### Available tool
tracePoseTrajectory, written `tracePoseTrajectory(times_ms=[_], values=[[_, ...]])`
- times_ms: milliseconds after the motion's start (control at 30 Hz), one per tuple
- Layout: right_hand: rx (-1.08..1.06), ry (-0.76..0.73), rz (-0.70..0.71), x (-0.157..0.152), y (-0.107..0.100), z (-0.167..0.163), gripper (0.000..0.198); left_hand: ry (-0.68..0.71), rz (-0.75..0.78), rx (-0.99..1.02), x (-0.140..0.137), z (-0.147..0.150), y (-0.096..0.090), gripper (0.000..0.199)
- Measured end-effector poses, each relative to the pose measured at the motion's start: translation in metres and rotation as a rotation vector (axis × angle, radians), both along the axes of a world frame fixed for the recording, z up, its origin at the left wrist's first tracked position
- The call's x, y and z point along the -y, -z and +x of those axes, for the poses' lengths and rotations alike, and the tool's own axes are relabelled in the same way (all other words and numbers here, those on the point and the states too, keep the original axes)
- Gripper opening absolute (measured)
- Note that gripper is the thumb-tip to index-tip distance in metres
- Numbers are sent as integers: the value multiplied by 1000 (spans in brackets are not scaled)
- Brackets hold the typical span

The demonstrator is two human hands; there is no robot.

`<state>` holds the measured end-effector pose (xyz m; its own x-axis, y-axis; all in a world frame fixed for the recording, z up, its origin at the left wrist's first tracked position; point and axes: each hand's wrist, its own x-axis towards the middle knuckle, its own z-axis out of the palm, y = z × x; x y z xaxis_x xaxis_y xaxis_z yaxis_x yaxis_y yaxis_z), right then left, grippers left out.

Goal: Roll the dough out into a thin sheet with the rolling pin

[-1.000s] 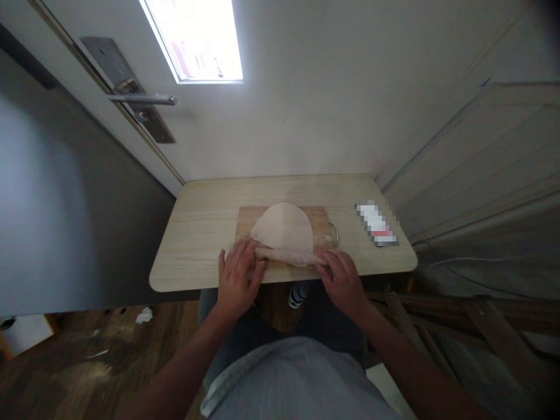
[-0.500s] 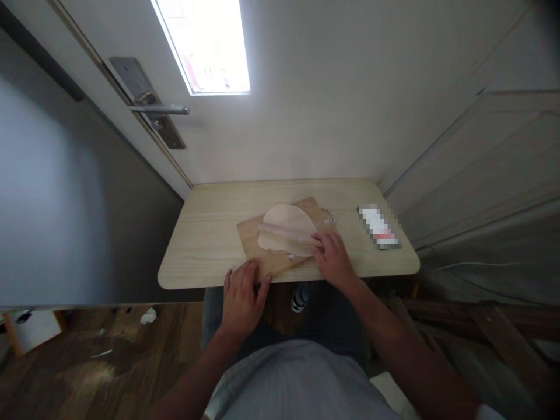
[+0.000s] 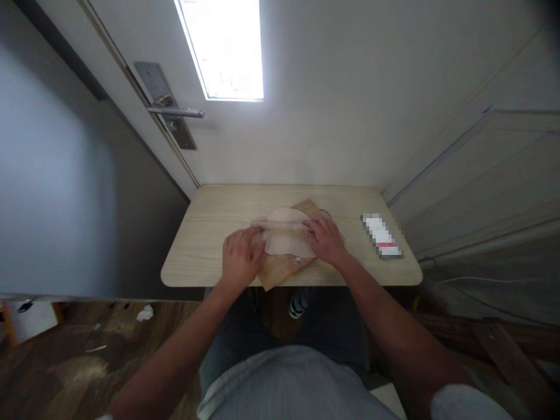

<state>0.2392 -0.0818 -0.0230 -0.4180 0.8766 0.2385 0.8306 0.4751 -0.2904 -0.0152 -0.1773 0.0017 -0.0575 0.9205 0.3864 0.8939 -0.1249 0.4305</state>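
A thin, pale rolling pin (image 3: 284, 226) lies across a flat, round sheet of dough (image 3: 289, 244). Under the dough is a wooden cutting board (image 3: 280, 272), set at an angle with one corner past the table's front edge. My left hand (image 3: 242, 256) has its fingers curled at the pin's left end. At the other end my right hand (image 3: 326, 240) is closed over the pin, covering its tip. Both hands partly hide the board's sides.
The light wooden table (image 3: 192, 245) stands against a white door with a metal handle (image 3: 175, 111) and a bright window. A pixelated phone (image 3: 381, 236) rests at the table's right. Crumpled white paper (image 3: 145, 312) lies on the floor at left.
My left hand has risen from the board's lower left edge to the pin's left end. The pin now lies nearly level and farther up the dough. The view has shifted slightly.
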Motion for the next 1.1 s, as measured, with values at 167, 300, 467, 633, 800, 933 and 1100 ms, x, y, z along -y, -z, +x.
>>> tracePoseTrajectory(times_ms=[167, 300, 467, 633, 800, 933, 1100], values=[[21, 20, 0, -9, 1, -7, 32, -46, -38, -63, -86, -8, 0, 37], [-1, 57, 48, -13, 1, -12, 39, -18, -143, -129, -119, -1, 9, 41], [38, 153, 21, -23, -12, -24, 44, -35, -197, -166, -136, 5, 8, 41], [107, 215, -40, -39, -21, -39, 48, -44, -197, -161, -149, 11, 10, 40], [195, 203, -121, -54, -19, -44, 58, -33, -193, -165, -152, 12, 14, 42], [217, 185, -168, -57, -17, -42, 60, -5, -217, -178, -154, 11, 13, 42], [180, 190, -127, -51, -15, -42, 59, 21, -252, -219, -152, 12, 11, 44]])
